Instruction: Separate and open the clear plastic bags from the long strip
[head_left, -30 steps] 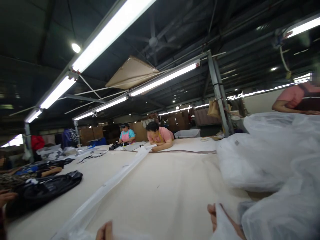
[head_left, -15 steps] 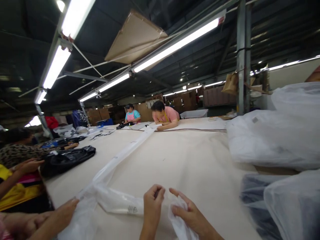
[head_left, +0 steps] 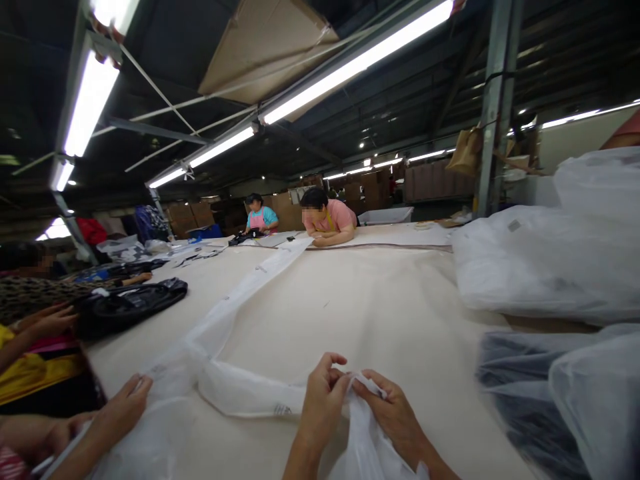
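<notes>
Translucent white plastic film (head_left: 367, 437), bunched up, hangs between my two hands at the near edge of the table. My left hand (head_left: 323, 403) pinches its upper edge between thumb and fingertips. Close beside it, my right hand (head_left: 397, 417) is closed on the same film, with the thumb and index finger at the top. Leftward from behind my left hand runs a flattened length of clear plastic with small printed marks (head_left: 250, 393). It joins a long plastic strip (head_left: 235, 297) stretching to the far side of the table.
A co-worker's hand (head_left: 123, 407) holds plastic at the left. Across the pale table (head_left: 380, 313) a person in pink (head_left: 333, 217) leans on the far edge. Large filled plastic bags (head_left: 525, 263) stand at the right, with a dark-filled bag (head_left: 520, 387) nearer. Black bundled material (head_left: 133, 303) lies left.
My left hand has moved right to the film and now pinches it beside my right hand. The camera view has shifted slightly.
</notes>
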A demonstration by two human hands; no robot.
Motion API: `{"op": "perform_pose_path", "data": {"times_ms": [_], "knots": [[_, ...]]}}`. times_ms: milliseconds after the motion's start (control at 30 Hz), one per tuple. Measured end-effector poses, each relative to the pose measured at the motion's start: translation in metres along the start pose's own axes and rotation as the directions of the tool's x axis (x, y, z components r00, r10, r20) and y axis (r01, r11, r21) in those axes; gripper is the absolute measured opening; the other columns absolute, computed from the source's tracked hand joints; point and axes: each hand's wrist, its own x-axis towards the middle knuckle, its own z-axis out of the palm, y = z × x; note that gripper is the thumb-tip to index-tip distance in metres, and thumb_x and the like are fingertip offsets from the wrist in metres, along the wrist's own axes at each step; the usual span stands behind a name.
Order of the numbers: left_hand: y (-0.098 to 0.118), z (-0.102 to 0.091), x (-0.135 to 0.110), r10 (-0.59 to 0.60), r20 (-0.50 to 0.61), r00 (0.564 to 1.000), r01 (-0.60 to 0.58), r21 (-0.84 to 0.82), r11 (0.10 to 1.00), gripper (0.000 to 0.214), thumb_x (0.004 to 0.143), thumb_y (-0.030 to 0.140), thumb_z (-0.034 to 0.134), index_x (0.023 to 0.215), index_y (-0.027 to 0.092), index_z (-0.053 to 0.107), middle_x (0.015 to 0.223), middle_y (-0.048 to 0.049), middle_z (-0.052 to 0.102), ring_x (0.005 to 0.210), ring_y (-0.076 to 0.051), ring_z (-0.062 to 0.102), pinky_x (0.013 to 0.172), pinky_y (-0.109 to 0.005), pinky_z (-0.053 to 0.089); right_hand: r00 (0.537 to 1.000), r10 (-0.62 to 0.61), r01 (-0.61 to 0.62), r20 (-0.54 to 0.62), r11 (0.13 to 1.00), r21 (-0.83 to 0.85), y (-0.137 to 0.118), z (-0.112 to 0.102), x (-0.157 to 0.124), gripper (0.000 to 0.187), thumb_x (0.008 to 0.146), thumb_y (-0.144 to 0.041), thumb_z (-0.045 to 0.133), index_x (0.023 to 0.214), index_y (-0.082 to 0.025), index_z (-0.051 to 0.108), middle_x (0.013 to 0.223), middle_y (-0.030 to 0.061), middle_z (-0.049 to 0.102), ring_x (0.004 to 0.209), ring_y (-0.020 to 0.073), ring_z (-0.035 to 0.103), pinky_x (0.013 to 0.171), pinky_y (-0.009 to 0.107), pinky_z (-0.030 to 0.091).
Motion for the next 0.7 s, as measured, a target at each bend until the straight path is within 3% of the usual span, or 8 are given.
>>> {"op": "perform_pose_path", "data": {"times_ms": [100, 200, 433, 533, 700], "knots": [[0.004, -0.001, -0.004, 0.054, 0.029, 0.998, -0.057, 0.111, 0.992, 0.027, 0.076, 0.022, 0.052, 0.103, 0.017, 0.053, 0.062, 0.0052, 0.044, 0.059, -0.009, 0.041, 0.056, -0.020, 0.031, 0.992, -0.035, 0.023, -0.124, 0.994, -0.103, 0.001, -0.007, 0.002, 0.054, 0.057, -0.061, 0.071, 0.073, -0.014, 0.051, 0.059, -0.0049, 0.044, 0.052, 0.0049, 0.036, 0.046, 0.017, 0.030], [0.009, -0.007, -0.005, 0.061, 0.038, 0.997, -0.070, 0.311, 0.948, 0.025, 0.070, 0.016, 0.056, 0.093, 0.017, 0.062, 0.063, 0.0044, 0.047, 0.062, -0.010, 0.042, 0.060, -0.021, 0.031, 0.969, -0.054, 0.017, -0.243, 0.989, -0.149, 0.000, -0.015, 0.005, 0.058, 0.057, -0.066, 0.067, 0.078, -0.015, 0.049, 0.058, -0.0054, 0.043, 0.050, 0.0056, 0.037, 0.044, 0.018, 0.031], [0.006, -0.046, -0.002, 0.090, -0.071, 0.993, -0.035, 0.558, 0.829, 0.008, 0.071, 0.022, 0.059, 0.072, 0.016, 0.064, 0.070, 0.0000, 0.056, 0.067, -0.013, 0.048, 0.064, -0.023, 0.032, 0.939, -0.078, 0.046, -0.335, 0.994, -0.103, -0.010, -0.039, 0.011, 0.057, 0.062, -0.063, 0.066, 0.094, -0.018, 0.054, 0.065, -0.0029, 0.053, 0.055, 0.0095, 0.048, 0.048, 0.020, 0.040], [0.005, -0.060, -0.001, 0.114, -0.063, 0.991, -0.052, 0.611, 0.790, 0.015, 0.076, 0.024, 0.053, 0.068, 0.016, 0.063, 0.071, -0.0016, 0.055, 0.069, -0.013, 0.051, 0.066, -0.024, 0.034, 0.912, -0.077, 0.060, -0.403, 0.997, -0.054, -0.018, -0.053, 0.013, 0.060, 0.062, -0.061, 0.066, 0.102, -0.018, 0.054, 0.068, -0.0027, 0.056, 0.057, 0.0102, 0.050, 0.051, 0.020, 0.042], [0.004, -0.069, -0.001, 0.260, -0.079, 0.963, -0.146, 0.656, 0.741, 0.024, 0.085, 0.028, 0.045, 0.075, 0.018, 0.064, 0.080, -0.0044, 0.059, 0.084, -0.017, 0.053, 0.079, -0.028, 0.037, 0.824, -0.109, 0.060, -0.556, 0.992, -0.107, -0.027, -0.074, 0.017, 0.049, 0.063, -0.059, 0.062, 0.086, -0.016, 0.055, 0.068, -0.0007, 0.059, 0.061, 0.0119, 0.055, 0.055, 0.020, 0.045]]}}
